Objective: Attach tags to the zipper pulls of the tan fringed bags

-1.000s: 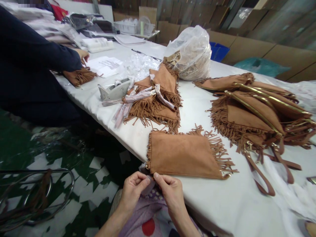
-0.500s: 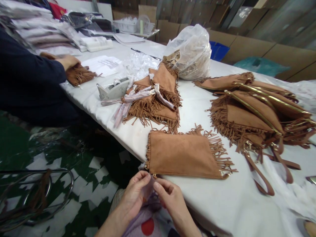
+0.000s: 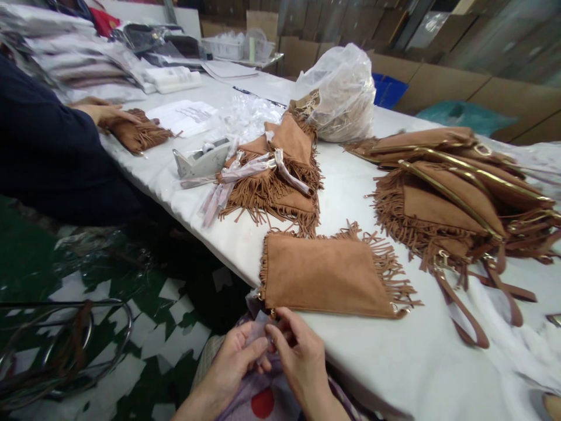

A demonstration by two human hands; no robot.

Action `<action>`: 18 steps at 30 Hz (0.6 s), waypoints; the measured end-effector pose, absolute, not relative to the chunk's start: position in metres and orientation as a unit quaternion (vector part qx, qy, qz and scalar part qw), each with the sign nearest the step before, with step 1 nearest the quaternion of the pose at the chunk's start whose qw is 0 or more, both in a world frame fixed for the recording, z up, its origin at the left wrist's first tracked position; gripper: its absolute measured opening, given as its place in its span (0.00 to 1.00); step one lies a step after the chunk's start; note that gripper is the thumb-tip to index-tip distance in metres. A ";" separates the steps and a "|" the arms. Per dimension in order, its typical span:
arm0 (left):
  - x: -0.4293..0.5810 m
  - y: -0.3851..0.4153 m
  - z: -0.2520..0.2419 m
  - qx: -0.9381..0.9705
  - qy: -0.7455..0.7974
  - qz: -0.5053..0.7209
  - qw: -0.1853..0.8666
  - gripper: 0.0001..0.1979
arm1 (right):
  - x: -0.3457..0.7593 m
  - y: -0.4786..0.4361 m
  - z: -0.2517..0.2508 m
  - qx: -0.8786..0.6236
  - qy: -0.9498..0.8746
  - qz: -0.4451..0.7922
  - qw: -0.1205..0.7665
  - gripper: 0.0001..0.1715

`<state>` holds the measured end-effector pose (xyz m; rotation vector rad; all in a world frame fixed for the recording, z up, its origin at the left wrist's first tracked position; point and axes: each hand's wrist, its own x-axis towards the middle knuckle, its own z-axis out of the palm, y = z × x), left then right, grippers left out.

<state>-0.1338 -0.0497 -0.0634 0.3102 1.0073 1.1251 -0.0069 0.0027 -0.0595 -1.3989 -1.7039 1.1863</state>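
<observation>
A brown suede-like clutch bag (image 3: 322, 275) with fringe along its sides lies flat at the table's front edge. Just below its lower left corner, by a small gold clasp, my left hand (image 3: 241, 354) pinches a thin, translucent wrapping sheet (image 3: 259, 327). Fingers of my right hand (image 3: 302, 356) are closed on the same sheet from the other side. Whatever lies inside the wrapping is hidden by my fingers. Beyond the clutch are more fringed bags (image 3: 284, 193), with wrapped straps on top, and a grey tape dispenser (image 3: 204, 159).
To the right lies a pile of brown bags (image 3: 447, 204) with gold zips and wrist straps. A filled clear plastic bag (image 3: 342, 96) stands behind. At left, a co-worker's hand (image 3: 103, 111) rests on a fringed pouch (image 3: 140, 131). Paper scraps (image 3: 164, 345) litter the floor.
My right hand has risen and turned inward, while my left has dropped slightly with the wrapping sheet. The co-worker's hand has shifted left on the pouch. The uppermost bag at right has moved slightly.
</observation>
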 end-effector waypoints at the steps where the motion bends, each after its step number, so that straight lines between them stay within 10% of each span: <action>1: -0.134 -0.051 -0.064 0.143 0.452 0.510 0.718 0.18 | -0.007 0.003 -0.059 -0.515 -0.672 0.432 0.310 0.12; 18: -0.127 -0.033 -0.075 0.176 0.487 0.542 0.662 0.16 | -0.001 0.016 -0.059 -0.482 -0.703 0.448 0.270 0.14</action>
